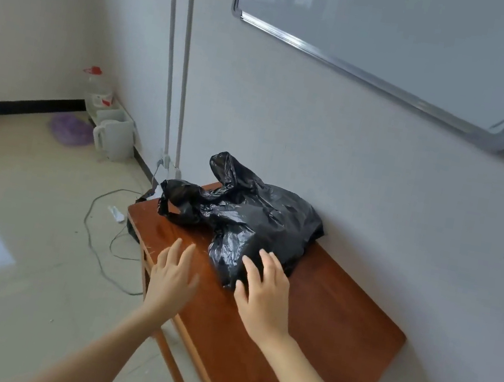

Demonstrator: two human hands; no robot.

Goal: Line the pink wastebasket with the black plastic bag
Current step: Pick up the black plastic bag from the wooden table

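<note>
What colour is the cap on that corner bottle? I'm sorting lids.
Red, on the clear bottle; seen in the head view.

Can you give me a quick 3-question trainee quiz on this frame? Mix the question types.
1. True or false: the black bag lies crumpled on the wooden table.
2. Which hand has fingers on the bag? A) left hand B) right hand C) both
3. Fill in: the table stands against the ____.

Key: 1 true. 2 B; the left hand is open over bare wood beside the bag. 3 wall, below the whiteboard.
</note>
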